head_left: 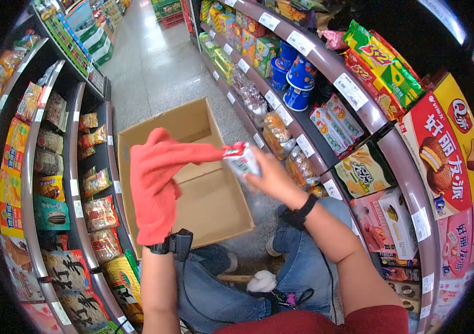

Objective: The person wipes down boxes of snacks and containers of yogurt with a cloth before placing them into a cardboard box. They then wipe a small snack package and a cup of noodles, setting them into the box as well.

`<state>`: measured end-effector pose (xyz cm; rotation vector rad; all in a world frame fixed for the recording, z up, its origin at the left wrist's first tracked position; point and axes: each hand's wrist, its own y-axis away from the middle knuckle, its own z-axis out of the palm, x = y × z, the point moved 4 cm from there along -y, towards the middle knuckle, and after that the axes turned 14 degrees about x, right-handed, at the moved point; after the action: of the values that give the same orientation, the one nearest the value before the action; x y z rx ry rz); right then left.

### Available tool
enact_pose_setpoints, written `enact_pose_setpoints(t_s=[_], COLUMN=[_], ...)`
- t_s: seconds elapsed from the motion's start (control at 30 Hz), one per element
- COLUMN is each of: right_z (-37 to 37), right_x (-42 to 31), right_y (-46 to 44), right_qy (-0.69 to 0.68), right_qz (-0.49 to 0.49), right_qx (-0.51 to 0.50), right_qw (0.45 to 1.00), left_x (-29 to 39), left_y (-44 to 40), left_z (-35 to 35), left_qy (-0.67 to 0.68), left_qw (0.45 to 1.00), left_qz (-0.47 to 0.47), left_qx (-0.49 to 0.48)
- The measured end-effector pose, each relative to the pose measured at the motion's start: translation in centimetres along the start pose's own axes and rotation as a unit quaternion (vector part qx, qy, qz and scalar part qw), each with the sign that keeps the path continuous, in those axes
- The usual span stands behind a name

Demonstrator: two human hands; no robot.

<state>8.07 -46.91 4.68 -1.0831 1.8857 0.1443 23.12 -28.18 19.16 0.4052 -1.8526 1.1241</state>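
Observation:
A red cloth (156, 183) covers my left hand from the wrist upward, so its fingers are hidden. One end of this cloth stretches to the right and meets a small white box with red and green print (241, 161). My right hand (267, 178) is closed around that box, slightly blurred. Both hands are above a cardboard box (215, 217) that stands open on the floor between the shelves. Its visible inside shows bare brown board.
Curved shelves (354, 92) of packaged snacks rise on my right, with blue tubs (302, 72) and a large red pie carton (434, 150). On the left, shelves hold bagged snacks (102, 214). The grey aisle floor (148, 61) runs ahead. My jeans-clad knees (317, 239) are close to the box.

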Motion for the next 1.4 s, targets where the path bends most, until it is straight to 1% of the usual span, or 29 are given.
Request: enact_pose_setpoints(t_s=[0.03, 0.07, 0.1, 0.13, 0.17, 0.2, 0.23, 0.27, 0.3, 0.33, 0.37, 0.4, 0.47, 0.57, 0.6, 0.7, 0.73, 0.8, 0.83, 0.93, 0.97, 1.03, 1.07, 1.17, 1.2, 1.3, 1.4], right_z=[-2.4, -4.2, -5.7, -7.6, -9.4, -10.5, -12.2, -13.3, -14.2, -14.8, -14.9, -14.7, -14.3, -13.8, -13.7, -13.8, -13.9, -15.0, -15.4, -15.3, -15.6, -15.5, -15.4, -15.1, -15.2, -15.3, -15.3], right_x=[-0.6, -0.3, 1.0, 1.2, 2.0, 4.6, 4.7, 5.9, 6.5, 8.0, 9.6, 10.6, 12.9, 15.0, 15.7, 11.4, 12.2, 14.6, 15.7, 17.9, 18.1, 15.7, 15.5, 15.2, 15.3, 15.7, 17.1], right_y=[-1.0, -1.9, -2.8, -3.8, -4.9, -5.6, -6.1, -6.6, -6.9, -6.9, -6.9, -6.6, -6.0, -5.7, -5.6, -5.7, -5.5, -5.5, -5.4, -4.8, -4.8, -4.7, -4.7, -4.7, -4.9, -4.6, -4.5], right_qy=[0.064, 0.146, 0.198, 0.276, 0.340, 0.401, 0.406, 0.421, 0.409, 0.411, 0.413, 0.410, 0.402, 0.457, 0.461, 0.528, 0.519, 0.500, 0.490, 0.495, 0.494, 0.493, 0.490, 0.515, 0.503, 0.465, 0.466], right_qz=[0.024, 0.037, 0.001, 0.050, 0.108, 0.043, 0.098, 0.111, 0.129, 0.124, 0.120, 0.151, 0.215, 0.203, 0.192, 0.173, 0.159, 0.168, 0.172, 0.236, 0.236, 0.236, 0.207, 0.197, 0.193, 0.232, 0.250], right_qx=[0.007, 0.028, 0.074, 0.068, 0.063, 0.148, 0.151, 0.173, 0.176, 0.179, 0.183, 0.172, 0.152, 0.096, 0.094, 0.113, 0.175, 0.184, 0.188, 0.159, 0.170, 0.189, 0.194, 0.176, 0.164, 0.185, 0.162], right_qw=[0.998, 0.988, 0.977, 0.957, 0.932, 0.903, 0.896, 0.883, 0.886, 0.885, 0.884, 0.883, 0.877, 0.861, 0.861, 0.824, 0.821, 0.830, 0.833, 0.821, 0.819, 0.816, 0.825, 0.815, 0.826, 0.834, 0.833], left_x=[0.3, -0.2, -0.6, -2.3, -2.6, -3.0, -2.7, -2.7, -3.0, -3.4, -3.3, -3.3, -3.5, -3.7, -3.7, -3.6, -3.5, -3.2, -3.1, -2.9, -2.9, -3.0, -3.0, -3.1, -3.1, -2.9, -2.6], left_y=[-0.1, 0.3, 0.7, 1.9, 2.8, 3.6, 4.1, 4.5, 4.9, 5.2, 5.3, 5.3, 5.1, 4.3, 4.1, 3.6, 3.6, 3.5, 3.5, 3.5, 3.6, 3.6, 3.7, 3.8, 3.9, 4.0, 4.2], left_z=[-0.5, -1.1, -1.6, -2.1, -2.6, -3.1, -3.7, -4.0, -3.9, -3.4, -2.8, -2.3, -1.8, -1.1, -0.8, 0.1, 0.4, 0.9, 1.0, 0.9, 0.7, 0.4, 0.3, 0.2, 0.3, 0.4, 0.5], left_qy=[0.024, 0.005, -0.012, -0.072, -0.122, -0.172, -0.212, -0.252, -0.175, -0.094, -0.049, -0.005, 0.047, 0.077, 0.084, 0.094, 0.095, 0.092, 0.089, 0.083, 0.080, 0.077, 0.074, 0.072, 0.072, 0.073, 0.071], left_qw=[0.999, 0.997, 0.992, 0.979, 0.970, 0.958, 0.955, 0.950, 0.964, 0.970, 0.970, 0.968, 0.966, 0.972, 0.975, 0.983, 0.986, 0.990, 0.991, 0.993, 0.994, 0.994, 0.994, 0.994, 0.994, 0.995, 0.996], left_qz=[-0.034, -0.050, -0.068, -0.069, -0.068, -0.069, -0.066, -0.065, -0.101, -0.135, -0.158, -0.181, -0.196, -0.184, -0.177, -0.142, -0.129, -0.106, -0.097, -0.077, -0.072, -0.066, -0.064, -0.058, -0.055, -0.047, -0.036], left_qx=[0.019, 0.064, 0.109, 0.177, 0.199, 0.220, 0.195, 0.169, 0.175, 0.181, 0.177, 0.174, 0.159, 0.121, 0.106, 0.061, 0.047, 0.025, 0.021, 0.024, 0.028, 0.039, 0.045, 0.054, 0.055, 0.047, 0.034])
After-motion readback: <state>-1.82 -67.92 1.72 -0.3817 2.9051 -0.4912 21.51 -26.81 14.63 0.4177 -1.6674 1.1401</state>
